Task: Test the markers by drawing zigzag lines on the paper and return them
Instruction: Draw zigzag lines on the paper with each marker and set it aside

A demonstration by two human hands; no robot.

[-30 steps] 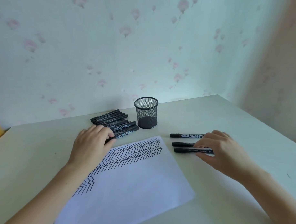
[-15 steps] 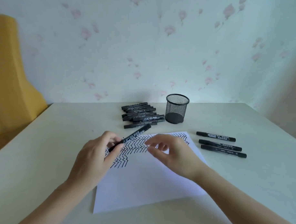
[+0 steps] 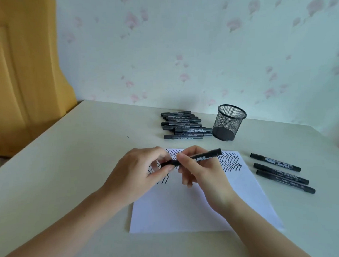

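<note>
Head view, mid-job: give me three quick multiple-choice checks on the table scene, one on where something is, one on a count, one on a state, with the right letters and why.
1. Where does the black wire-mesh pen cup stand?
A. Right of the stack of black markers, at the back of the table
B. On the white sheet of paper
C. At the table's near edge

2. How many black markers lie in the loose group right of the white sheet of paper?
A. One
B. Three
C. Six

3. What state is the black marker over the paper in?
A. Lying free on the paper
B. Standing in the cup
C. Held by both the left hand and the right hand

Answers: 1 A, the cup stands beside the stack near the wall. 2 B, three separate barrels show there. 3 C, fingers of both hands grip it.
</note>
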